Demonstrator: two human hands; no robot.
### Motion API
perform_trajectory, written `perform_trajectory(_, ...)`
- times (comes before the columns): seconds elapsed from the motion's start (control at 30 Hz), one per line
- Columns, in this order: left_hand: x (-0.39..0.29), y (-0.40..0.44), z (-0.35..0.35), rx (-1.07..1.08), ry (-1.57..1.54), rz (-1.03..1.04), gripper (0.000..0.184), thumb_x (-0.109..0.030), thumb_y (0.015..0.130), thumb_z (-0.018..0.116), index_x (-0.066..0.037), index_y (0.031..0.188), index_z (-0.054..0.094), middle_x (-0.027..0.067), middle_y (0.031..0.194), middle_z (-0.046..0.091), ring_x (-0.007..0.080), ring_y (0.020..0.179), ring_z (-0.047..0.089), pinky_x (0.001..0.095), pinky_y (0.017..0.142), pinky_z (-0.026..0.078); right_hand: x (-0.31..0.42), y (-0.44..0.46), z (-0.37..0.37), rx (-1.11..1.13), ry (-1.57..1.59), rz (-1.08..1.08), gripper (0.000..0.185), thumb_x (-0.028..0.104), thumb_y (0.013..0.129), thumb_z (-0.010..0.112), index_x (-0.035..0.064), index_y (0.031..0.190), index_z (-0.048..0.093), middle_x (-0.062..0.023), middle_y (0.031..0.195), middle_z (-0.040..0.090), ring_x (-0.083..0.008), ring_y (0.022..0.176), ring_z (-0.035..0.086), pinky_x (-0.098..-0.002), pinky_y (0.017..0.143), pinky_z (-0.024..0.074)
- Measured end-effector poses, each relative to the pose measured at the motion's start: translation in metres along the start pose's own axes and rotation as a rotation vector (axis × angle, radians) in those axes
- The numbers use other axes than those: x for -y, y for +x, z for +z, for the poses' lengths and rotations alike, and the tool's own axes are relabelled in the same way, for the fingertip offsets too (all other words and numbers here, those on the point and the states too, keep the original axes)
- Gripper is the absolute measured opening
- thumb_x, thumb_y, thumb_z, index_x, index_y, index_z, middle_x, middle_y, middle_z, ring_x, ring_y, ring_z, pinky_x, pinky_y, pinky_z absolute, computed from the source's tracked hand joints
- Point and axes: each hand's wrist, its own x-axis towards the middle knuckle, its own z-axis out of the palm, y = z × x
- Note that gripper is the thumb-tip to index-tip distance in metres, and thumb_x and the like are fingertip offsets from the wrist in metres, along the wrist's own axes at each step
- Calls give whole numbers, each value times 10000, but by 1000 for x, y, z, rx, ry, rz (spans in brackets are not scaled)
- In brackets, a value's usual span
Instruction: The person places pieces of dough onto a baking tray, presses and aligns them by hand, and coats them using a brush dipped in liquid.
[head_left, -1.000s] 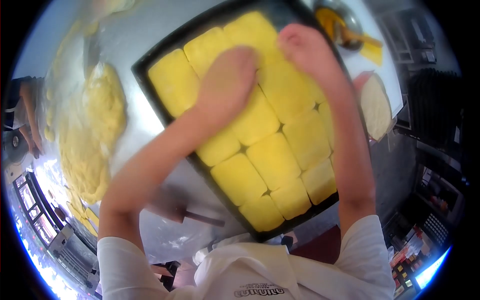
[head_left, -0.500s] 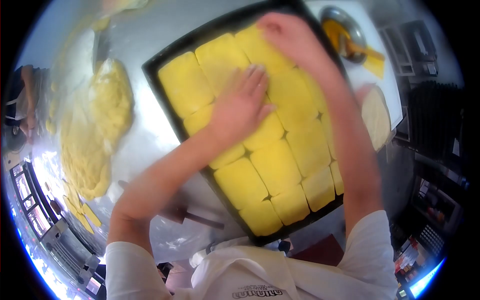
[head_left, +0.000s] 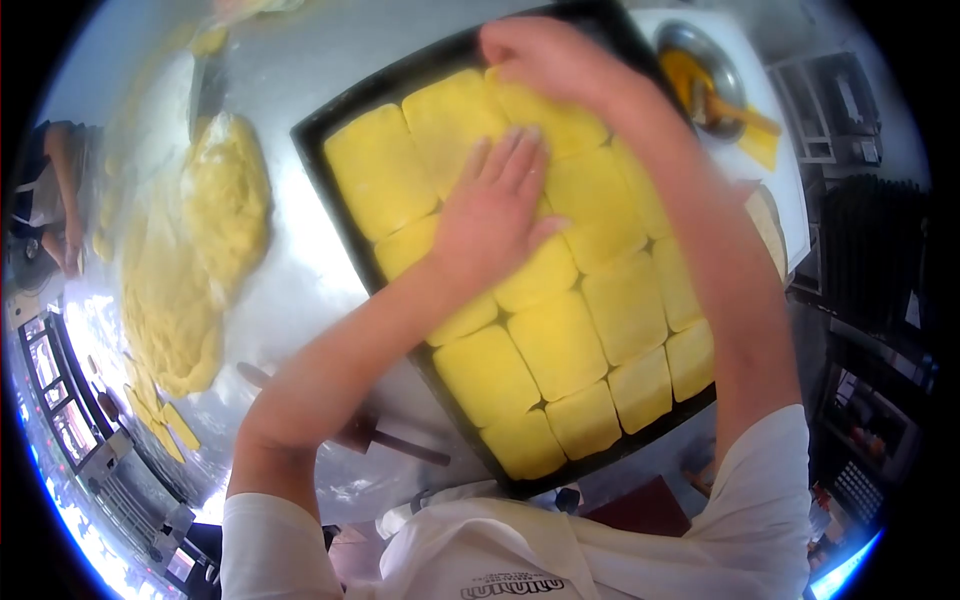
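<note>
A dark baking tray (head_left: pixel 463 420) holds rows of flat yellow dough pieces (head_left: pixel 557 345) lying edge to edge. My left hand (head_left: pixel 490 210) is spread flat on the dough near the upper middle, fingers stretched out and thumb apart. Over the tray's far side, my right hand (head_left: pixel 535 58) is curled by the top edge of a dough piece. Its fingers are bent downward and their tips are hidden, so what they grip, if anything, does not show.
To the left a large lump of yellow dough (head_left: pixel 225 200) lies on the metal table (head_left: pixel 300 250), near small dough strips (head_left: pixel 180 425). A metal bowl (head_left: pixel 735 75) with a brush (head_left: pixel 740 112) stands at upper right. Another person's arm (head_left: pixel 65 185) shows at far left.
My right hand has moved left along the tray's far edge, its fingers still curled. My left hand stays flat on the dough, almost in the same place.
</note>
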Motion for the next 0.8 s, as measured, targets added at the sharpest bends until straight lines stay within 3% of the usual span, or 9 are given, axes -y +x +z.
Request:
perform_trajectory(0.07, 0, -1, 0, -4, -20, -1, 795, -523, 991, 599, 92, 1476, 463, 232, 1550, 464, 390, 1468, 406, 534, 1227, 303, -3, 2, 3, -113, 51, -8, 191, 105, 871, 735, 47, 923, 560, -124, 817, 619, -321, 778, 604, -425, 709, 486)
perform_trajectory(0.17, 0, -1, -3, -2, -35, -2, 793, -517, 993, 599, 92, 1481, 457, 232, 1554, 461, 392, 1470, 404, 535, 1229, 299, -1, 0, 3, -97, -25, 106, 185, 263, 923, 793, 107, 1016, 759, -137, 1055, 786, -234, 1031, 727, -378, 912, 548)
perform_trajectory(0.27, -1, -1, -3, 0, -34, -1, 785, -508, 995, 600, 92, 1480, 455, 232, 1555, 460, 394, 1471, 403, 534, 1229, 296, -12, -4, 23, -280, 175, -40, 162, 95, 882, 727, 38, 944, 588, -116, 843, 641, -294, 780, 613, -397, 719, 493)
perform_trajectory(0.47, 0, 3, -5, -15, -71, -20, 747, -449, 987, 644, 92, 1469, 461, 246, 1539, 468, 404, 1461, 410, 520, 1225, 305, -18, -4, 21, -232, 195, 14, 132, 86, 913, 698, 55, 1040, 683, -108, 905, 697, -284, 841, 666, -372, 768, 531)
perform_trajectory(0.57, 8, 13, -5, -66, -81, -47, 731, -411, 982, 665, 90, 1472, 456, 255, 1528, 474, 408, 1446, 422, 508, 1222, 313, -9, -15, 7, -379, 189, 18, 120, 171, 963, 720, 59, 999, 745, -115, 935, 766, -234, 831, 723, -375, 767, 564)
perform_trajectory(0.67, 24, 30, -1, -143, 4, -51, 737, -405, 975, 676, 91, 1473, 455, 257, 1523, 478, 406, 1434, 434, 499, 1221, 318, -29, -27, 7, -450, 159, 108, 184, 85, 957, 672, 43, 1134, 697, -111, 906, 699, -266, 930, 694, -345, 890, 546)
perform_trajectory(0.7, 31, 36, 0, -164, 38, -36, 740, -413, 973, 676, 93, 1468, 460, 256, 1522, 481, 403, 1434, 435, 497, 1222, 317, -36, -31, 3, -401, 67, 139, 243, 78, 954, 677, 57, 1194, 711, -103, 1018, 712, -263, 1004, 697, -336, 932, 544)
perform_trajectory(0.8, 42, 50, 3, -182, 113, -3, 756, -450, 969, 671, 96, 1455, 480, 255, 1519, 492, 393, 1436, 437, 492, 1225, 314, -49, -41, 5, -424, 24, 76, 219, 113, 945, 688, 78, 1159, 723, -95, 1037, 709, -281, 985, 687, -358, 854, 548)
